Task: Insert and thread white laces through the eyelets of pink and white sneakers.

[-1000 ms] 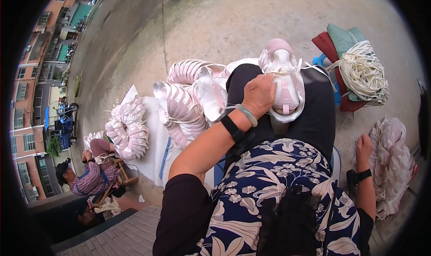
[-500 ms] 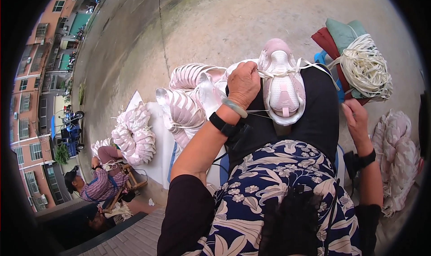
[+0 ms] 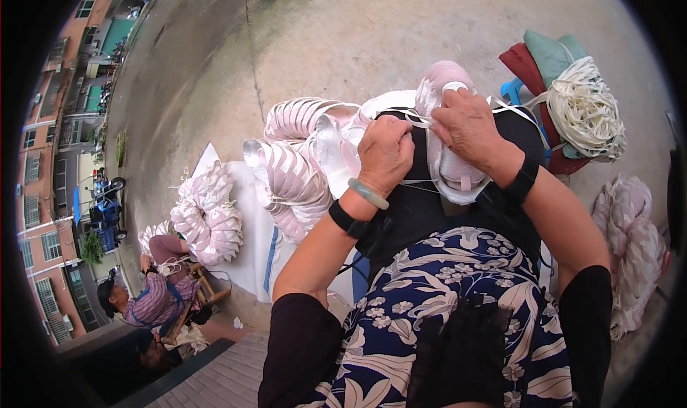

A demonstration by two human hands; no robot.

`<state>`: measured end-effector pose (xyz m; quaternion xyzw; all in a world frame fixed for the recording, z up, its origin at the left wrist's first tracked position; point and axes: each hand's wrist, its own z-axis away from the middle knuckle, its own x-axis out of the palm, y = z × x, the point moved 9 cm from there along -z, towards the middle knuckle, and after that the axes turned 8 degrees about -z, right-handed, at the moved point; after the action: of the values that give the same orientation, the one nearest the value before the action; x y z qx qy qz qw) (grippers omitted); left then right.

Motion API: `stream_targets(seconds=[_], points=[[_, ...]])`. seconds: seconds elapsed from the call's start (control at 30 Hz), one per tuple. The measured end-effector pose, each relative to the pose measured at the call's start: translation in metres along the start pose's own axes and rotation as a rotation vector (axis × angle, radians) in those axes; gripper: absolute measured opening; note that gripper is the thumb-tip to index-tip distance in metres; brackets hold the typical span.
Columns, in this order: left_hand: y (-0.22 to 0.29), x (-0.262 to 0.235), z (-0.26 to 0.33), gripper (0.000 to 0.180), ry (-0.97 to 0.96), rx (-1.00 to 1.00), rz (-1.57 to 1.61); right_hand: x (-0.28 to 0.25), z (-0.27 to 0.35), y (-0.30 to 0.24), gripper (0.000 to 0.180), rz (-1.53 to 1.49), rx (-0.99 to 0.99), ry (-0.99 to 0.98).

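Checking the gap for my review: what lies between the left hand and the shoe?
In the head view, white lace and black trousers show between left hand and shoe.

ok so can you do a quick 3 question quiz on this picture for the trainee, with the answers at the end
1. Multiple choice: on which of the person's own sides is the pale green bangle worn?
A) left only
B) right only
C) both

2. True or false: in the picture, the cream cord bundle lies to the right of the pink and white shoe upper.

3. Short answer: which of the two hands covers part of the shoe upper, and where is the other?

Key:
1. A
2. True
3. The right hand covers part of it; the left hand is just to its left.
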<state>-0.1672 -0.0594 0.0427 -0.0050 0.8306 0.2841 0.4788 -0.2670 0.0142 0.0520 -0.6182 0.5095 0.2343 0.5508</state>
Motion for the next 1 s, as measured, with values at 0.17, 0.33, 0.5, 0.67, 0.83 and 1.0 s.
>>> stream_targets(seconds=[0.17,0.33,0.5,0.67,0.83,1.0], points=[[-0.012,0.002,-0.005,0.008,-0.03,-0.044,0.088,0.004,0.006,0.019,0.008,-0.199,0.124,0.101],[-0.011,0.006,-0.025,0.007,-0.065,0.027,0.123,0.001,0.008,0.032,0.007,-0.57,0.158,0.224],[-0.007,0.018,-0.044,0.009,-0.126,0.104,0.099,0.009,0.009,0.034,0.014,-1.029,0.342,0.084],[-0.003,0.026,-0.052,0.015,-0.135,0.135,0.137,-0.028,0.019,0.038,0.026,-1.303,0.502,0.076],[0.02,0.032,-0.048,0.022,-0.151,0.199,0.184,-0.063,0.064,0.045,0.029,-1.568,0.491,0.187],[0.025,0.053,-0.04,0.021,-0.244,0.134,0.172,-0.07,0.127,0.064,0.035,-1.601,0.514,0.284]])
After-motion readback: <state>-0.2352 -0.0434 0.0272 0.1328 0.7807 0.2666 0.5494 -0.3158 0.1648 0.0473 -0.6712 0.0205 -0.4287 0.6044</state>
